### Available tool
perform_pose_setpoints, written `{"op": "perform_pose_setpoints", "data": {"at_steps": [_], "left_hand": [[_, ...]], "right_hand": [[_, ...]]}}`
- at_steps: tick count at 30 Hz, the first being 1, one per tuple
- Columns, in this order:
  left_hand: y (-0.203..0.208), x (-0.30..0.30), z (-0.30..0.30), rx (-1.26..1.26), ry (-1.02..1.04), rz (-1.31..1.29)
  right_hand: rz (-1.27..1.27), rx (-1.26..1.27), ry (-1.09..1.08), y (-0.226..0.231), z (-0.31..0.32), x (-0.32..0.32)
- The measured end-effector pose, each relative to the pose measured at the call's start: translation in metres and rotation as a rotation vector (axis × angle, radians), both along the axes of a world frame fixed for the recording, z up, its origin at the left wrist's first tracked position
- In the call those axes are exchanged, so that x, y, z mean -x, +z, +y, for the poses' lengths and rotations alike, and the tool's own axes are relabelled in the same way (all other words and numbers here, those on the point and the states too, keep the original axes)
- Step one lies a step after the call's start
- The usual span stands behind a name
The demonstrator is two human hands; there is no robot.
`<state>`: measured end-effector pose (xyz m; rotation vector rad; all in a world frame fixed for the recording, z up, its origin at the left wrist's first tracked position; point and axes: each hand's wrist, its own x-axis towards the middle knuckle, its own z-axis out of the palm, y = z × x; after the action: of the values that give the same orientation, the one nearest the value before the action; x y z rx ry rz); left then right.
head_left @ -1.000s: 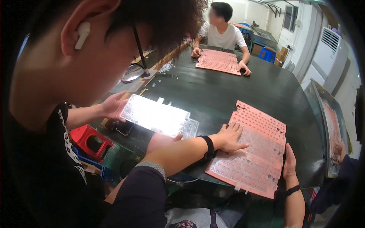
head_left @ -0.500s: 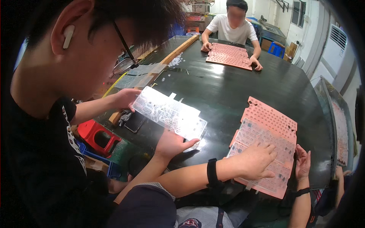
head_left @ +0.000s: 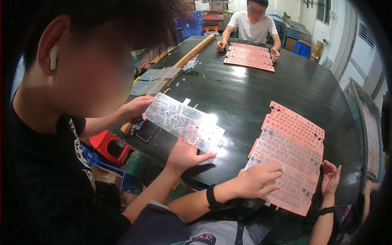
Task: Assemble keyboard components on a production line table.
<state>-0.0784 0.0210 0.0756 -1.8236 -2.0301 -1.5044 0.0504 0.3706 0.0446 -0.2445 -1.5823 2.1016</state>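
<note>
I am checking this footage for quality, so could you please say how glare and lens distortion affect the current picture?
Head view: strong glare hides detail at the right end of the co-worker's sheet; head view: another reflection lies on the dark table below the far board, while the near board reads fairly clearly; head view: corners go black, and the table's right edge bows.

navy sleeve (head_left: 153, 226) is being worn, 7 o'clock | black wristbands (head_left: 212, 197), 4 and 6 o'clock | grey top (head_left: 218, 229), 6 o'clock

Before me my pink perforated board (head_left: 292, 118) lies flat, aslant, two clear sheets (head_left: 289, 149) on its nearer part.
</note>
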Motion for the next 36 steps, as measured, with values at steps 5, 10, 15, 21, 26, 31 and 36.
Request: {"op": "perform_pose_setpoints", "data": {"at_steps": [5,10,15,21,26,31,36], "left_hand": [[-0.006,0.004,-0.009,0.094,0.018,-0.039],[-0.012,0.003,-0.008,-0.001,0.052,0.007],[-0.015,0.007,-0.011,-0.073,0.103,0.055],[-0.024,0.009,-0.014,-0.147,0.146,0.06],[-0.025,0.011,-0.017,-0.155,0.161,0.049],[-0.029,0.011,-0.017,-0.196,0.188,0.039],[-0.026,0.011,-0.018,-0.248,0.232,0.011]], "right_hand": [[0.016,0.057,-0.033,-0.003,0.002,-0.002],[0.012,0.042,-0.056,-0.003,-0.002,-0.002],[0.013,0.013,-0.058,0.0,-0.005,-0.002],[0.02,-0.018,-0.058,-0.001,-0.004,-0.002],[0.023,-0.002,-0.048,-0.003,0.0,-0.003],[0.002,0.006,-0.076,0.0,-0.002,-0.004],[-0.003,0.002,-0.084,0.0,0.0,-0.004]]}}
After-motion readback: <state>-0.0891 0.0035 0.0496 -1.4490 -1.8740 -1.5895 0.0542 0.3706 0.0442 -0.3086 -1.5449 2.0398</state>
